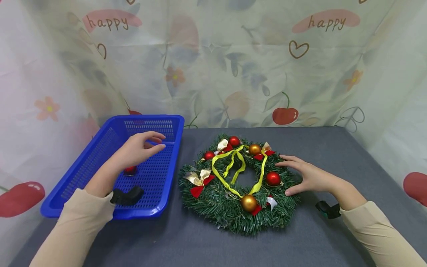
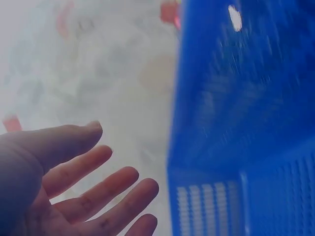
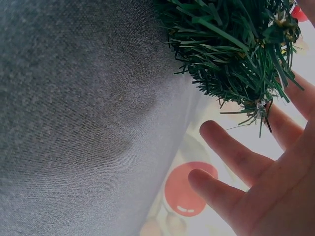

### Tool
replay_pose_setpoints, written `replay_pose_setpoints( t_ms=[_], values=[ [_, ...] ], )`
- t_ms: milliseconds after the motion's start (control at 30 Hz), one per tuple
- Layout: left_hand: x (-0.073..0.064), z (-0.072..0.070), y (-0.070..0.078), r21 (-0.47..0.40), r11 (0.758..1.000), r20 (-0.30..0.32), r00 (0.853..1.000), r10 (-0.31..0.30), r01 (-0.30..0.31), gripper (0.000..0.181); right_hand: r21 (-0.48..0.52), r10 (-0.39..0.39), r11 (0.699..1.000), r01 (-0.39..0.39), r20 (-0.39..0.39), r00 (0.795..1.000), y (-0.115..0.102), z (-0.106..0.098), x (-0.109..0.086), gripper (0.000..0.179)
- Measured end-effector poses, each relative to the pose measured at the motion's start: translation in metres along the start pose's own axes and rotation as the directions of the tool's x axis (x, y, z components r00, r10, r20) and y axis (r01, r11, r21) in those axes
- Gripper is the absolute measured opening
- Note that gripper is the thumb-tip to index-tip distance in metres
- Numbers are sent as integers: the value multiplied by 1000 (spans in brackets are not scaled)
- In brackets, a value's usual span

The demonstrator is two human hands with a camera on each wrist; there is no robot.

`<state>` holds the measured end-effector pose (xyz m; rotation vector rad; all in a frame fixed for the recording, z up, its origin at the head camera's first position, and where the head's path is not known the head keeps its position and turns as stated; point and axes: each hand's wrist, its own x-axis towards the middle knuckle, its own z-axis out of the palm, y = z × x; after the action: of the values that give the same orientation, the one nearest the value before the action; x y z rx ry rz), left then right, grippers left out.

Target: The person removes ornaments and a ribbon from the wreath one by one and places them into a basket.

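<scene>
A green tinsel wreath (image 1: 213,211) lies on the table, decorated with red balls (image 1: 273,178), gold balls (image 1: 248,203) and gold-and-red bows (image 1: 200,177). A yellow ribbon (image 1: 261,178) loops across its middle. My right hand (image 1: 308,176) is at the wreath's right edge, fingers spread, with fingertips right at the greenery (image 3: 231,54). To the left, my left hand (image 1: 140,148) hovers over the blue basket (image 1: 175,155) with loosely bent fingers and nothing in it. In the left wrist view its fingers (image 2: 118,196) are apart, beside the basket's wall (image 2: 206,123).
Inside the basket lies a small red item (image 1: 130,170), partly hidden by the left forearm. A black device is strapped at each wrist, left (image 1: 127,196) and right (image 1: 328,210). Printed curtains (image 1: 213,74) hang behind and beside the grey table (image 1: 320,144).
</scene>
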<state>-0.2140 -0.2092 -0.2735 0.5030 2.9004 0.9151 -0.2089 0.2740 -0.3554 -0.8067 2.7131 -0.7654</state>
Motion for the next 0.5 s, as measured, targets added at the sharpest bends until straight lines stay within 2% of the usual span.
replay_pose_setpoints(
  t_ms=[300,500],
  values=[
    [-21,29,49,-32,987,37,987,156,-155,33,-2,-2,1000,2,8,1000,2,1,-2,77],
    [-32,47,71,-53,969,88,965,246,-242,31,5,-7,1000,7,14,1000,2,2,-2,75]
  ],
)
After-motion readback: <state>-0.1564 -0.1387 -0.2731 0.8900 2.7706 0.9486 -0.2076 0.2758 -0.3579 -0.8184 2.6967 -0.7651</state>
